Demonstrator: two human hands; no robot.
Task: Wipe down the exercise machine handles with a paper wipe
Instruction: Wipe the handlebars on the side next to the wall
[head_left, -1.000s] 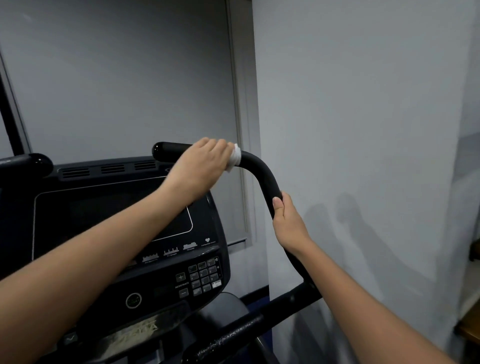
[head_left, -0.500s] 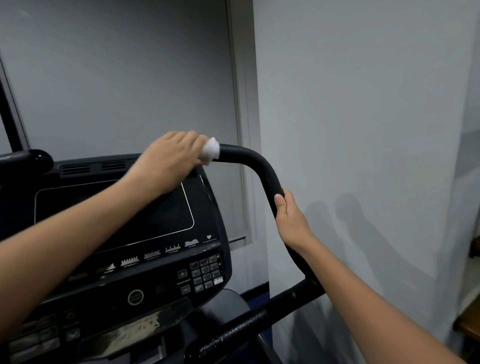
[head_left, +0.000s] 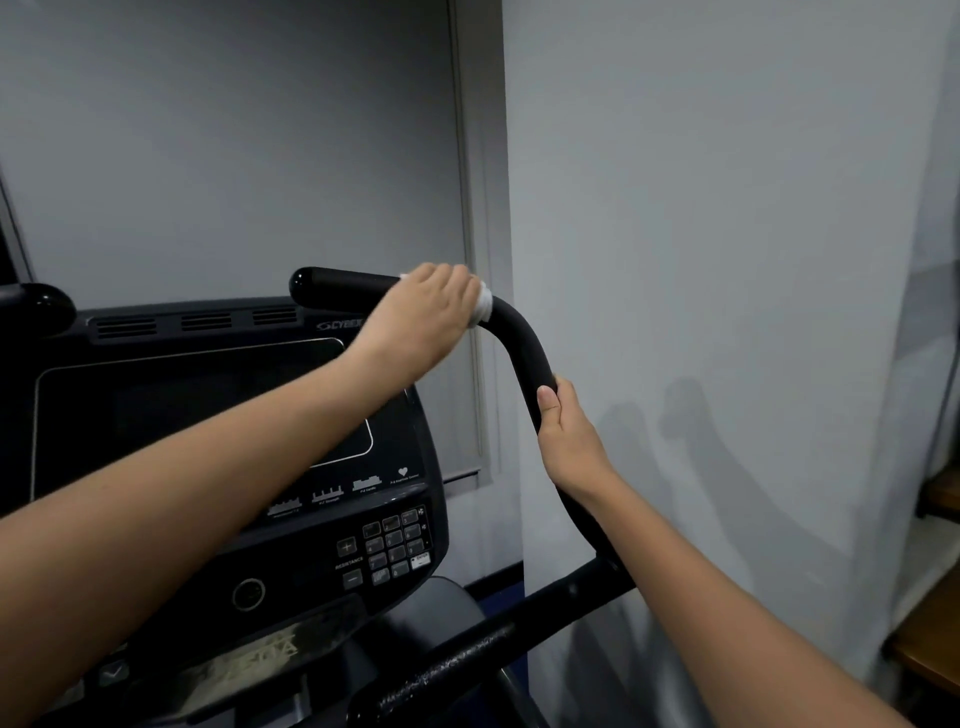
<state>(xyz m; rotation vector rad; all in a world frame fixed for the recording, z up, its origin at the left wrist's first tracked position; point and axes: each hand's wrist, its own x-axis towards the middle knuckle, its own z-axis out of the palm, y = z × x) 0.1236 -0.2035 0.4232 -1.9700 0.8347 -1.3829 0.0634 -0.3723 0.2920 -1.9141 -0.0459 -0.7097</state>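
Head view: the left hand is wrapped over the top bar of the black handle, fingers curled round a white paper wipe whose edge peeks out toward the bend. Past that grip, bare bar runs to the rounded end cap; the other way it curves down to the right hand, which clasps the sloping stretch. The console sits below the left forearm. The wall stands close beside the right-hand grip.
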